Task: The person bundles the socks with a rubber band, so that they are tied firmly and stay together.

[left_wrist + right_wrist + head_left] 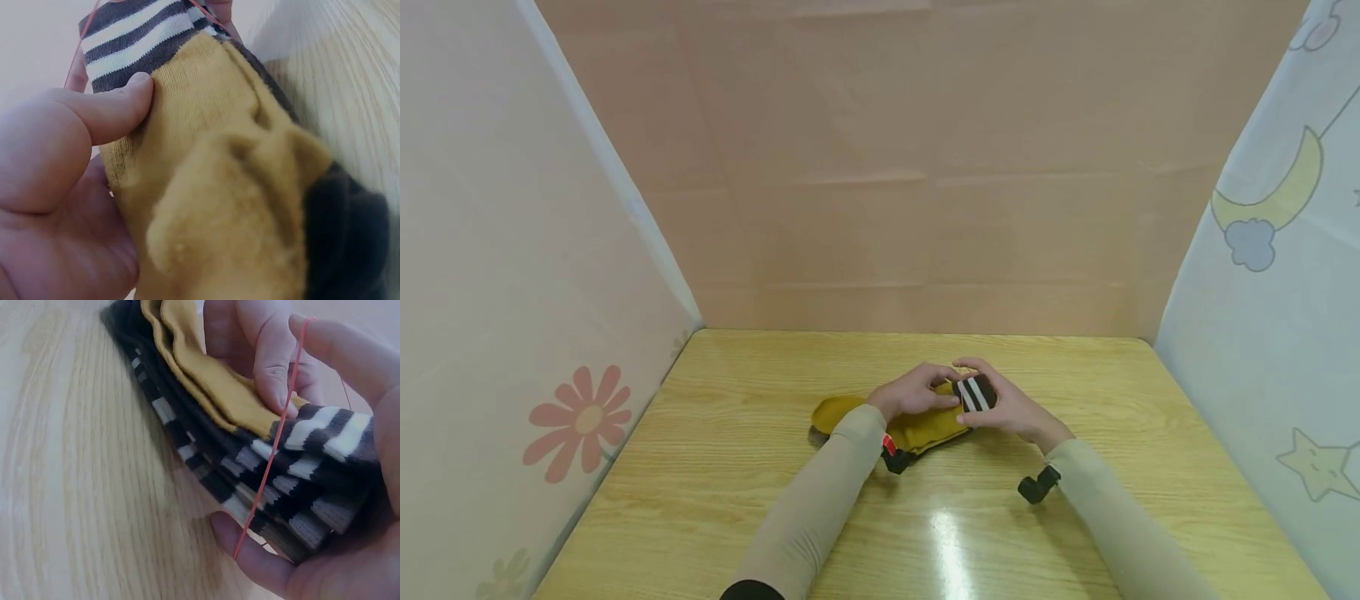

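A bundle of several stacked socks [928, 429] lies lengthwise over the table, its mustard top sock [181, 94] ending in a dark cuff with white stripes [337, 432]. My left hand [913, 392] grips the bundle just below the cuffs, thumb on the mustard knit, the other fingers partly hidden behind. Around the cuff end curves my right hand [1015, 412], with a thin red rubber band [273, 455] stretched between its spread thumb and finger. The band crosses in front of the striped cuffs. Darker socks [187, 447] show beneath the mustard one.
The wooden table [715, 500] carries the bundle. A brown paper-like backdrop [925, 167] rises behind it, and patterned white panels stand at the left [490, 250] and right [1262, 333]. Small black devices [1037, 485] are strapped to both wrists.
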`<state>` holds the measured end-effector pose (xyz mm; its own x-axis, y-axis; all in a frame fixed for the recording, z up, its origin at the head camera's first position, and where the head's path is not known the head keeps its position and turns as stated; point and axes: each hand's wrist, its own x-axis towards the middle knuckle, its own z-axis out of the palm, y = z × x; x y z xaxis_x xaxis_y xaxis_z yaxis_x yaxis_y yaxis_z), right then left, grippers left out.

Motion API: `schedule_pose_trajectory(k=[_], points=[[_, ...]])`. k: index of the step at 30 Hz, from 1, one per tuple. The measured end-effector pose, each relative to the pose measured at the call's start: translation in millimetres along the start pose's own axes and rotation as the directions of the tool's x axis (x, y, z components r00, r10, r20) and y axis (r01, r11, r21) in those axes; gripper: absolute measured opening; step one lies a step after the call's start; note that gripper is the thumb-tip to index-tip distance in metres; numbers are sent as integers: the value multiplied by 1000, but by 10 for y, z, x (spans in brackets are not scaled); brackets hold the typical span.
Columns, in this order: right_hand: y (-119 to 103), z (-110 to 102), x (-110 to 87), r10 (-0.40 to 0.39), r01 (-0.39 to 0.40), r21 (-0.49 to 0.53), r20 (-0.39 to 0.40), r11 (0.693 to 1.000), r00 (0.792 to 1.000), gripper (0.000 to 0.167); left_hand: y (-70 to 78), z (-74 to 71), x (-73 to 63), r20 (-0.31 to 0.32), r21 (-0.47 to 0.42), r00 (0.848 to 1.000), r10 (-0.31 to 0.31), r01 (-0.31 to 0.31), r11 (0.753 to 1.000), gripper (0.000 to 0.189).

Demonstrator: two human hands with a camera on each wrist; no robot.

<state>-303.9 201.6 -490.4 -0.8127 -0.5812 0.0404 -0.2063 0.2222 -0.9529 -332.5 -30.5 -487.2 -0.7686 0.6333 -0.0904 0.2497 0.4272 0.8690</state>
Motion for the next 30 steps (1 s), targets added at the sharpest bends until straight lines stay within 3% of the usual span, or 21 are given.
schedule_pose_trajectory(k=[8, 13, 22, 26, 30], points=[[24, 0, -6, 14, -14, -15, 2, 1000, 1000, 75, 20, 24, 6, -74, -85, 995, -63, 56, 995, 21], [37, 4, -4, 10, -11, -27, -8, 1000, 1000, 71, 12, 36, 19, -81, -115, 994, -68, 58, 992, 14], [59, 5, 6, 39, -39, 0, 15, 999, 999, 63, 1, 58, 23, -94, -187, 994, -57, 38, 982, 21], [76, 5, 1, 43, -43, 6, 30, 999, 999, 61, -25, 55, 25, -91, -184, 994, -57, 40, 982, 20], [108, -17, -22, 85, -84, -10, 35, 996, 996, 58, -63, 45, 4, -73, -150, 993, -95, 83, 985, 23]])
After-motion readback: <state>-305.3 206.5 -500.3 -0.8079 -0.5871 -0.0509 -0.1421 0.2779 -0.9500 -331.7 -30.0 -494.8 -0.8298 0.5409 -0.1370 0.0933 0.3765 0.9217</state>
